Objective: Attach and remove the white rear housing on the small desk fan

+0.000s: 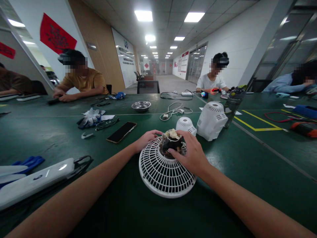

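Observation:
A round white fan grille lies flat on the green table in front of me. A dark motor block with a pale top sits on the grille's far part. My right hand is closed round the motor from the right. My left hand holds the grille's far left rim, its fingers curled beside the motor. Just beyond stand a small white domed cap and a larger white fan housing.
A black phone, gloves, a steel bowl and a white cable lie further out. A white device and a blue glove lie at my left. Three other people sit at the table's far side.

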Demonstrator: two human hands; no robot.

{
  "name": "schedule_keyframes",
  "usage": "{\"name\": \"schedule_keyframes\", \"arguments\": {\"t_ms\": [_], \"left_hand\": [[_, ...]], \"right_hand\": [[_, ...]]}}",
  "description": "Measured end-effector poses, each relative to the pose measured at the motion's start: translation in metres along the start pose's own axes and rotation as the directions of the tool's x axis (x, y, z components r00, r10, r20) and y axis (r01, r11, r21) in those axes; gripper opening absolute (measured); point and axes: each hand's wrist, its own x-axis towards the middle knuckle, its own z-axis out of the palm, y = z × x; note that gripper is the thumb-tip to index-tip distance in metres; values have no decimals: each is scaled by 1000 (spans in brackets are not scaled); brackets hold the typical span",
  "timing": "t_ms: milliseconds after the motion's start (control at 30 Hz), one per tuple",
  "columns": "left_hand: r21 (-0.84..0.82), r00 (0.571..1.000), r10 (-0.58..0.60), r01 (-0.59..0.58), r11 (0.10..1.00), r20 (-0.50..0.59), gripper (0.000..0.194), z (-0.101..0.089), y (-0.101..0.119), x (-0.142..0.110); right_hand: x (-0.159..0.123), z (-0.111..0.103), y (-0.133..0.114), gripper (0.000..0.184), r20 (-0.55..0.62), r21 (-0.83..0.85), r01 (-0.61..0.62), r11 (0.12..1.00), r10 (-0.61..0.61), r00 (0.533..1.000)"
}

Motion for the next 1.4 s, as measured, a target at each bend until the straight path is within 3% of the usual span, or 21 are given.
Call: {"name": "schedule_keyframes", "arguments": {"t_ms": [600,1100,1400], "left_hand": [[-82,1000,8,-9,997,-11,50,9,4,-2],[100,999,20,-16,995,-30,41,6,3,-2],[150,998,46,-41,988,-32,34,3,-3,-1]], "right_hand": [[0,4,-9,39,-127,34,-42,999,46,991],[1,8,-3,39,-161,-18,-31,999,27,987],[3,11,-2,36,-123,6,-44,999,45,991]]}}
